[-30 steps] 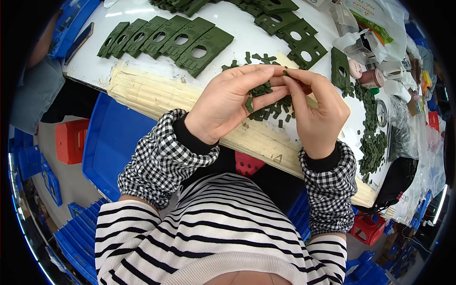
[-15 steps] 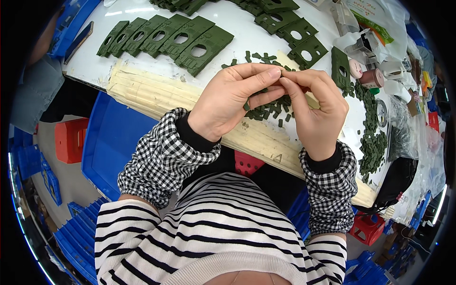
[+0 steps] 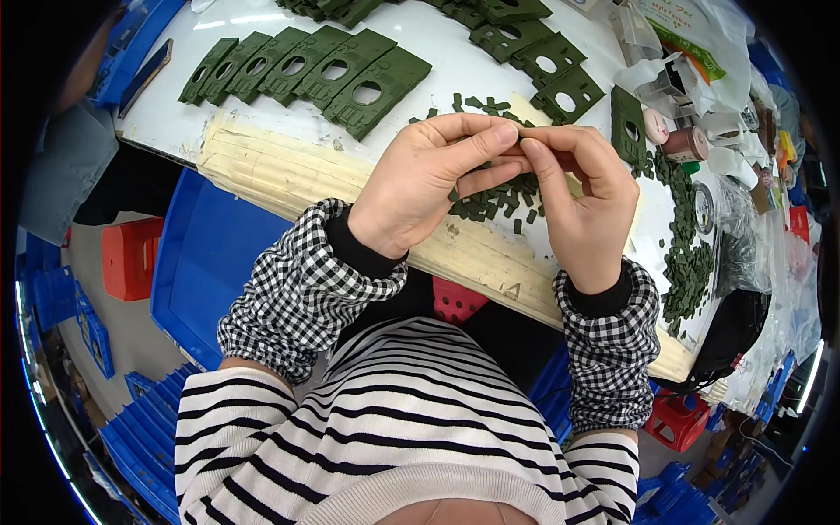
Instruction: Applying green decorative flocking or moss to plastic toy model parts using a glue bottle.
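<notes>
1. The left hand (image 3: 420, 171) and right hand (image 3: 591, 188) meet, both pinching a tiny dark piece (image 3: 521, 140), maybe because it's so small.
2. Green bits (image 3: 479, 206) lie under them, likely for easy reach.
3. Green plates (image 3: 278, 86) overlap past the left hand, maybe saving room.

- Small-parts workshop
- White-topped bench (image 3: 249, 19), edge wrapped in cream tape (image 3: 289, 171)
- Row of dark green moulded plates (image 3: 390, 70) with round holes
- Scatter of tiny dark green pieces (image 3: 479, 208)
- Blue plastic trays (image 3: 150, 448) and a red plastic stool (image 3: 127, 262)
</notes>
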`<state>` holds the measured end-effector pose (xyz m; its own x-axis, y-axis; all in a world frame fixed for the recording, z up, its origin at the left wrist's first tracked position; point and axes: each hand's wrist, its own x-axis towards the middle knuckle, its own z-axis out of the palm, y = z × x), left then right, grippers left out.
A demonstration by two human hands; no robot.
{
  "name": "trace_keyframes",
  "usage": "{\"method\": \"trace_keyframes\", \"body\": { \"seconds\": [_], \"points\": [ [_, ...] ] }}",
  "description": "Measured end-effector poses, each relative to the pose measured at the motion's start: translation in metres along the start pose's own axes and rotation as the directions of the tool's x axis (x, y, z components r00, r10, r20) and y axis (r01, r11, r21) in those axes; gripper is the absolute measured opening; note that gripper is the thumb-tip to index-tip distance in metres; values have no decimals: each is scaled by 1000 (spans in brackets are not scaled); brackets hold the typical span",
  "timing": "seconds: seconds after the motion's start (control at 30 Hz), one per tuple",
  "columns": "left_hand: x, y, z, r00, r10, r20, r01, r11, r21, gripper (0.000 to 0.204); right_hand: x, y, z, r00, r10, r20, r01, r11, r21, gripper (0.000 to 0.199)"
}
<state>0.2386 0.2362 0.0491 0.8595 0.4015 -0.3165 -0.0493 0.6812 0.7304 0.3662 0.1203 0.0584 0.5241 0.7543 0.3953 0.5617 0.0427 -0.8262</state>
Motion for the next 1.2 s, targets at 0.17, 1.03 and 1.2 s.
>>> {"method": "trace_keyframes", "body": {
  "seconds": [0.17, 1.03, 1.2],
  "points": [
    [-1, 1, 2, 1000, 7, -3, -7, 1000, 19, 26, -3, 4, 1, 994, 108, -10, -106, 989, 101, 7],
    [1, 5, 3, 998, 20, -51, -19, 1000, 25, 20, 1, -3, 4, 988, -156, -22, 152, 979, -135, 8],
    [2, 5, 5, 998, 29, -63, -26, 998, 59, 26, 0, 0, 4, 989, -142, -37, 134, 976, -172, 10]
  ]
}}
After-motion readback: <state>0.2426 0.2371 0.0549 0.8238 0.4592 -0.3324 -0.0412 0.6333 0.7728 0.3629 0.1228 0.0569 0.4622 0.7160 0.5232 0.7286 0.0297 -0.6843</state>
